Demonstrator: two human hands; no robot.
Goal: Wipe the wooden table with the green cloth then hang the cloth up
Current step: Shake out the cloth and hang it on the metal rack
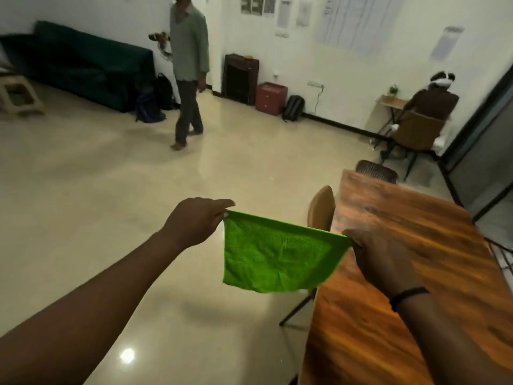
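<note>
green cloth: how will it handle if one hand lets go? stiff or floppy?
Probably floppy: the green cloth sags below its two pinched top corners, left hand and right hand. Likely light, since fingertip pinches hold it. Released on one side, it would probably swing down and hang.

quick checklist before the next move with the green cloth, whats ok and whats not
1. Left hand pinching a top corner of the green cloth: ok.
2. Right hand pinching the other top corner: ok.
3. Cloth spread flat between the hands: ok.
4. Cloth on the wooden table: not ok, it hangs in the air beside the table's edge.
5. Table already wiped: cannot tell.
6. Place to hang the cloth in view: cannot tell.
</note>
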